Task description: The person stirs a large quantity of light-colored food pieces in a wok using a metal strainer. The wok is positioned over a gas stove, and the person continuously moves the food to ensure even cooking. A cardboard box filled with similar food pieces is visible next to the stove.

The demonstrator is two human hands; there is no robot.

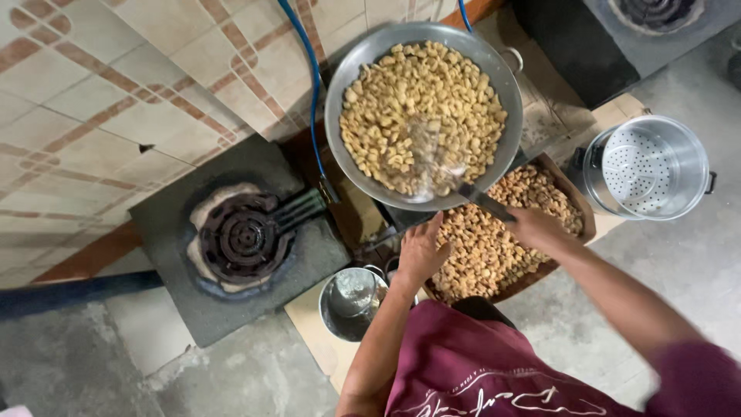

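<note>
Right hand, centre-right of frame, closed around a blurred ladle dipped into the wok of pale nuts. Left hand, lower centre, fingers open, nearest the tray of browner nuts.

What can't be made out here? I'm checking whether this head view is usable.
- Ladle in the wok: motion-blurred, its shape is unclear.
- Right hand: its grip on the handle is blurred.
- Left hand: whether it touches the tray is unclear.
- Burner under the wok: hidden by it.
- Far stove: cut off by the top edge.
</note>
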